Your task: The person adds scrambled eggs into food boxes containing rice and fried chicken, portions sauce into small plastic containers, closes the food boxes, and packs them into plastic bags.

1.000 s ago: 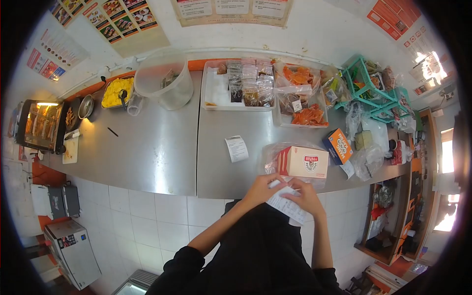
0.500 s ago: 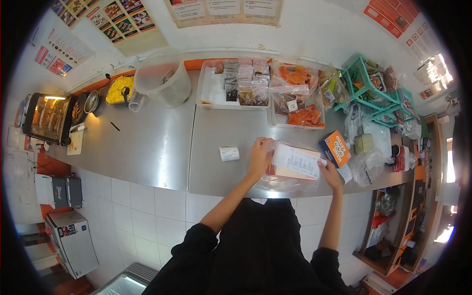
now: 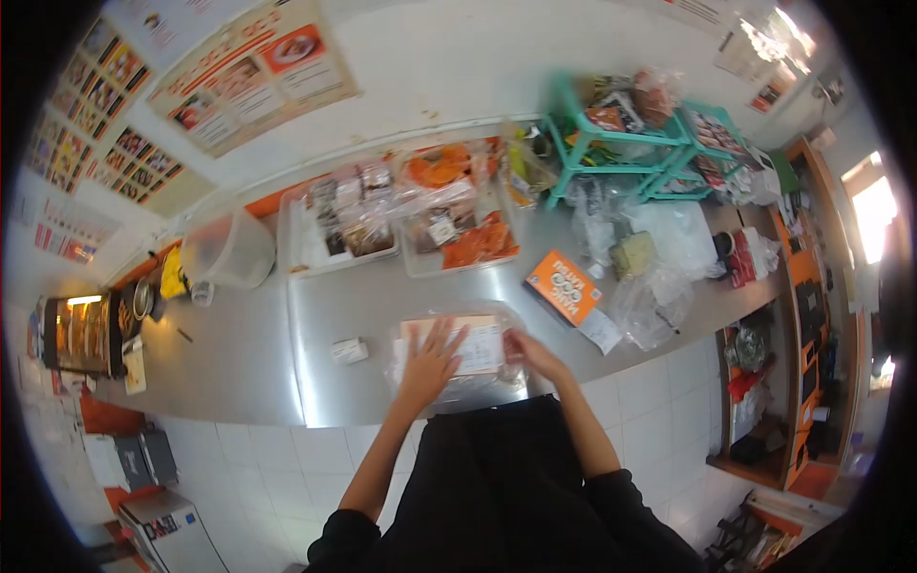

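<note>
A flat cream-coloured package (image 3: 415,331) lies in a clear plastic bag (image 3: 458,385) near the counter's front edge. On top of it is a white printed slip (image 3: 483,351). My left hand (image 3: 430,363) rests flat on the package and the slip's left part, fingers spread. At the bag's right end, my right hand (image 3: 537,355) has its fingers curled on the loose plastic; the fingertips are partly hard to make out. An orange and dark box (image 3: 565,286) lies beyond my right hand, with a white paper (image 3: 600,331) beside it.
A small white label (image 3: 350,350) lies left of the package. Behind stand a tub of packed sachets (image 3: 296,234) and a tray of orange food bags (image 3: 478,244). Teal racks (image 3: 616,148) and crumpled plastic bags (image 3: 654,306) are at right, a clear bucket (image 3: 229,253) at left.
My view has swung to the right. My left hand has moved from the bag's far left edge onto the package, flat. My right hand has shifted from the slip's corner to the bag's right end.
</note>
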Demonstrator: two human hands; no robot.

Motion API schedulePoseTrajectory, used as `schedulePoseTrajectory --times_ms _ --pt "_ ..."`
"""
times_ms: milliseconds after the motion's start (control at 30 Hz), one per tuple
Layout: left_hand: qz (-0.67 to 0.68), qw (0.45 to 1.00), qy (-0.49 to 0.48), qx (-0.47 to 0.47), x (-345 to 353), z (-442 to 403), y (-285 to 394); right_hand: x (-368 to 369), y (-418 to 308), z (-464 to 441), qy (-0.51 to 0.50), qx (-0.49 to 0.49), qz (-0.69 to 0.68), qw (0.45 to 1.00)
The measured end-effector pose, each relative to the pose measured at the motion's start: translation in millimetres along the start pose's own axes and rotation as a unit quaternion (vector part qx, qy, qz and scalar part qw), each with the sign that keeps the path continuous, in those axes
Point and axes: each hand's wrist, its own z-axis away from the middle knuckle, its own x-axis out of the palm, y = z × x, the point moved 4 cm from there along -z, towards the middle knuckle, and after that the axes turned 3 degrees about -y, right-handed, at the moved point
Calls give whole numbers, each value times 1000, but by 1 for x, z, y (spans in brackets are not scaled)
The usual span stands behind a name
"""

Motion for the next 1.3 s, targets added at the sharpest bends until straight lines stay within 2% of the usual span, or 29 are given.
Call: schedulePoseTrajectory --times_ms 33,67,100,167,233,333,433,467,533,567,600,633,700,800,900,933,1000,1033,1067,1167,1200,1233,1267,1300 --pt "-10 1000 -8 -3 0 0 1 -30 54 -39 -80 -33 167 982" --pt "-19 1000 -16 -6 1 -1 2 -27 47 -25 -3 -171 502 848" --pt "-23 999 -23 -6 -1 -2 3 -34 66 -19 83 -203 616 756" --pt "-29 999 -40 -10 -5 -4 8 -10 8 15 149 -45 684 712" --pt "-29 998 -51 -12 -7 -6 12 6 -46 23 229 -122 687 679" --pt "-35 997 -67 -16 -11 -11 19 52 -144 89 88 -209 583 780" --pt "-44 993 -107 -26 -2 -8 11 58 -181 124 -136 -357 548 744" --pt "-35 993 -107 -28 -6 -10 14 44 -201 121 -181 -301 474 808" --pt "-22 993 -108 -30 -11 -14 18 -25 -215 83 80 -301 386 868" --pt "-20 993 -112 -29 -13 -15 18 -74 -217 61 252 -315 440 802" --pt "-17 993 -116 -28 -14 -15 19 -131 -208 29 390 -247 425 779" --pt "-10 992 -121 -36 -17 -15 21 -166 -207 19 482 -232 424 731" --pt "3 991 -125 -52 -21 -18 24 -264 -130 -59 546 -254 535 593" --pt "16 994 -92 -58 -27 -21 29 -291 -112 -89 477 -96 509 710" --pt "41 997 -11 -67 -38 -15 23 -280 -128 -58 441 -141 464 756" --pt "51 996 23 -69 -40 -12 19 -278 -133 -51 450 -168 461 746" --pt "5 980 178 -87 -59 -14 18 -273 -135 -34 469 -221 453 725" --pt "-17 963 253 -95 -69 -13 20 -271 -135 -23 467 -239 424 739" --pt "-47 945 319 -61 -95 -38 37 -265 -142 -7 464 -257 394 751" --pt "73 934 351 1 -113 -108 62 -255 -148 21 422 -296 273 812" --pt "131 935 328 36 -109 -143 79 -252 -148 27 401 -305 225 834" --pt "120 949 279 82 -104 -183 106 -249 -147 30 374 -297 223 850" --pt "164 963 197 86 -96 -222 134 -245 -147 33 347 -290 221 864" --pt "166 970 109 141 -80 -257 156 -241 -148 37 320 -283 218 878"
